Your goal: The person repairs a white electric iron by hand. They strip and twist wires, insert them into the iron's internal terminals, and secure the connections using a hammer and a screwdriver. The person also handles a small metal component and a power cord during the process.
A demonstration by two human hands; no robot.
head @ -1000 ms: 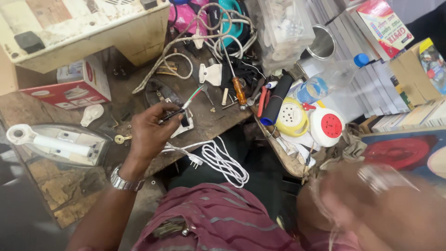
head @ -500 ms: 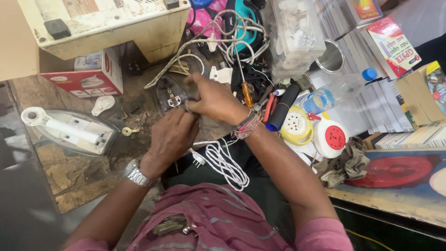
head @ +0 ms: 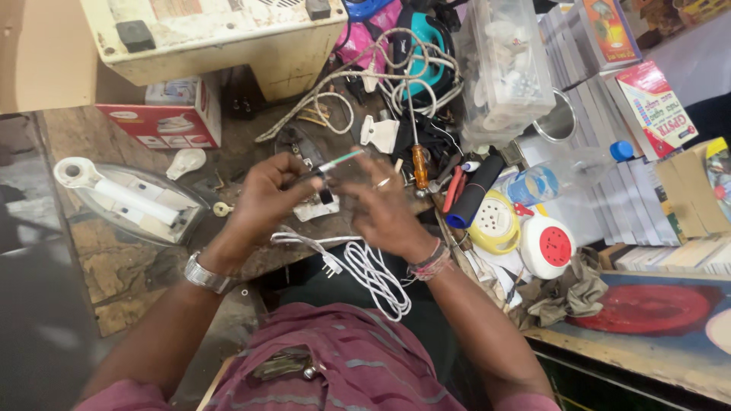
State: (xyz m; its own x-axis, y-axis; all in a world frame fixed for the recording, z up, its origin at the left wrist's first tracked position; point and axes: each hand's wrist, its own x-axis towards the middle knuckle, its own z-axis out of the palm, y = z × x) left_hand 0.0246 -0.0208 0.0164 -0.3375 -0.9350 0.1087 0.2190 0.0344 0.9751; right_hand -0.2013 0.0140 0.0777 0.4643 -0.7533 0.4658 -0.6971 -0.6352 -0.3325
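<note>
My left hand (head: pixel 268 198) is closed around a thin green-handled tool (head: pixel 335 162) that points up and to the right. My right hand (head: pixel 384 207) hovers beside it with fingers spread, a ring on one finger, its fingertips near a small black part (head: pixel 326 195) under the tool. Just below the hands lies a white plastic piece (head: pixel 316 210) on the worn wooden bench (head: pixel 126 266). A coiled white cord with a plug (head: pixel 365 270) hangs off the bench edge by my lap.
A white clothes iron (head: pixel 129 199) lies at the left, with a red and white box (head: pixel 171 122) behind it. An orange-handled screwdriver (head: pixel 418 164), tangled cables (head: pixel 396 72), a yellow and a red-white round socket unit (head: pixel 525 232), a plastic bottle (head: pixel 544 181) and stacked books (head: pixel 647 106) crowd the right.
My hands have lifted off the bench and drawn apart slightly. The right hand, earlier laid over the left on the white piece, now has its fingers spread beside the raised tool.
</note>
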